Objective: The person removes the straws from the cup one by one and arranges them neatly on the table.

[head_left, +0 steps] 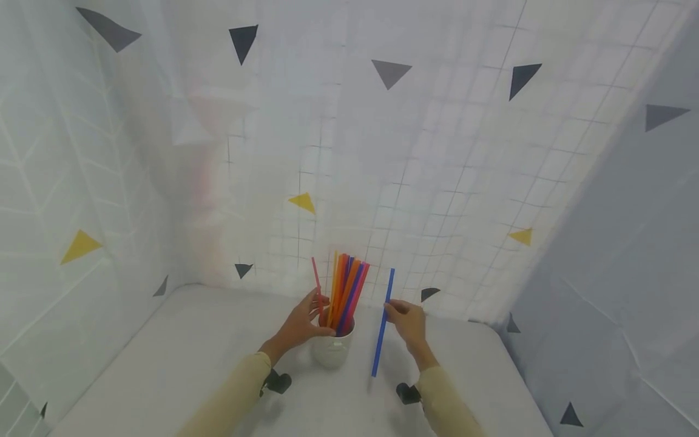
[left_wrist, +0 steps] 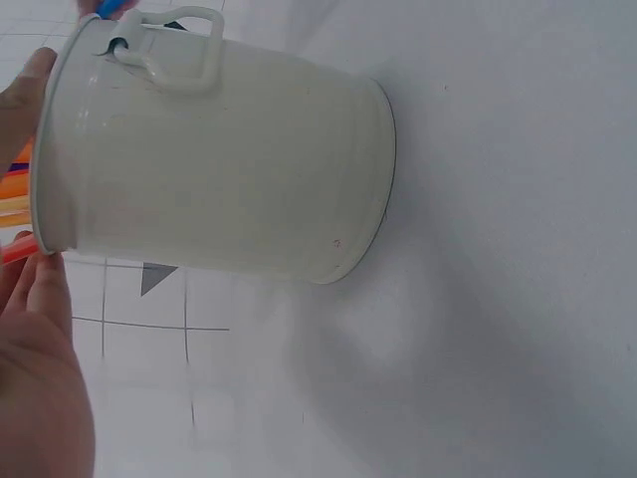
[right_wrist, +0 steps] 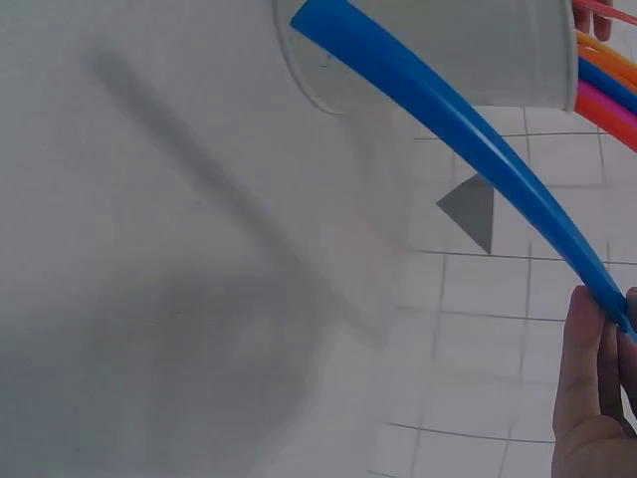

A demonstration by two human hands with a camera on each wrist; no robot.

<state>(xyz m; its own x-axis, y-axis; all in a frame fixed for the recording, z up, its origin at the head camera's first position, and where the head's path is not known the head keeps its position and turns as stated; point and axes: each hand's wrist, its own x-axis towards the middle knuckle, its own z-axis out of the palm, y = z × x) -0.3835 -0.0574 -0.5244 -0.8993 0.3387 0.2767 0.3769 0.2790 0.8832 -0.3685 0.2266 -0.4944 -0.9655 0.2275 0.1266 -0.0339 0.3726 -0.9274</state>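
A cream-white bucket (head_left: pixel 330 353) with a small side handle (left_wrist: pixel 204 60) stands upright on the table, holding several straws (head_left: pixel 344 291) in orange, red, pink, yellow and purple. My left hand (head_left: pixel 297 323) grips the bucket's rim, thumb at the front and fingers at the left side. One thin red straw (head_left: pixel 315 273) leans apart from the bunch, beside those fingers. To the right of the bucket, my right hand (head_left: pixel 411 321) pinches a blue straw (head_left: pixel 380 343) between thumb and fingers. That straw hangs tilted above the table, its lower end free and its shadow below.
The white tabletop (head_left: pixel 317 406) meets a pale sheet (head_left: pixel 437 152) patterned with triangles and grid lines behind the bucket. Similar sheets hang at the left (head_left: pixel 71 182) and right (head_left: pixel 617 273) sides. A dark wrist camera (head_left: pixel 278 382) sits under each forearm.
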